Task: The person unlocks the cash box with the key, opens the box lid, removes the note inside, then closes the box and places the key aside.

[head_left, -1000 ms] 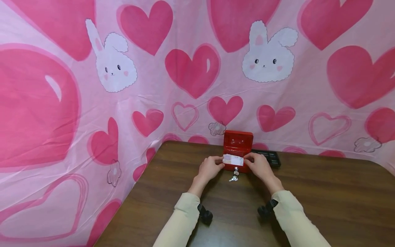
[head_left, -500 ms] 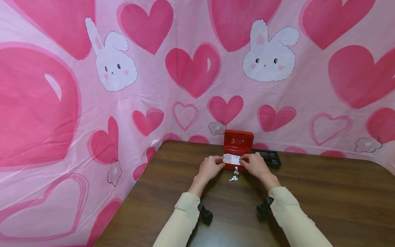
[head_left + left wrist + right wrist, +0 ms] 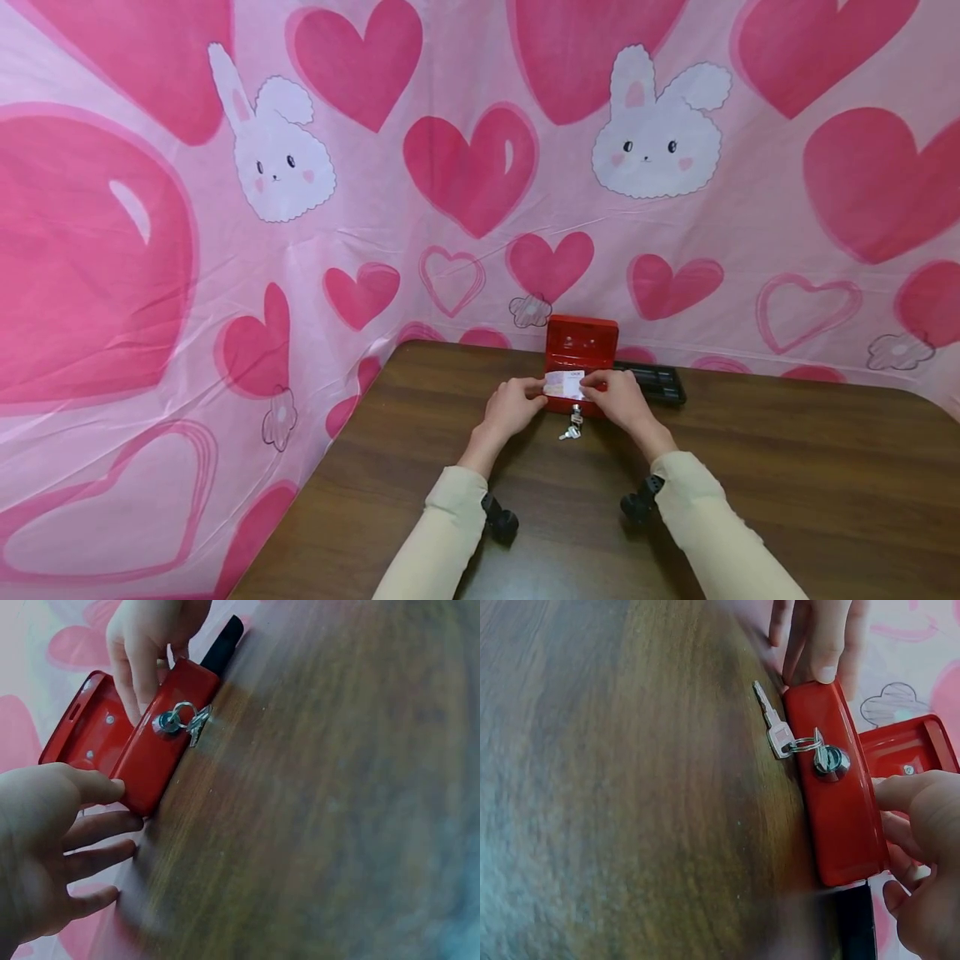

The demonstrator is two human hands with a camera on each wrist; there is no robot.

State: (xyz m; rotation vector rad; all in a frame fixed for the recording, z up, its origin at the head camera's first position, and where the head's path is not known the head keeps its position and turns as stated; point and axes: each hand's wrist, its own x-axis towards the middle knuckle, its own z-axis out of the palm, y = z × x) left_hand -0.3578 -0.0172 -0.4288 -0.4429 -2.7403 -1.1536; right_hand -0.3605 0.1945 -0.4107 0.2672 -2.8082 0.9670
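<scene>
A red cash box [image 3: 581, 342] stands at the back of the table with its lid raised. Pale banknotes [image 3: 562, 384] show at its opening. My left hand [image 3: 512, 408] grips the box's left end, its thumb on the top edge and its other fingers spread beside the end wall. My right hand [image 3: 624, 402] reaches over the right side, fingers inside the box, thumb and forefinger pinching the notes' right edge; the wrist views hide those fingertips behind the front wall. A key [image 3: 780, 739] hangs by a ring from the lock [image 3: 831, 760] on the box's front.
A black compartment tray [image 3: 663, 383] lies right of the box, partly behind my right hand. Brown wooden table [image 3: 570, 517] extends toward me. A pink heart-and-rabbit cloth [image 3: 465, 275] hangs right behind the table's back edge and along its left side.
My right hand has shifted left from the box's right corner, farther over the banknotes, whose visible face has changed slightly. My left hand keeps its place on the box.
</scene>
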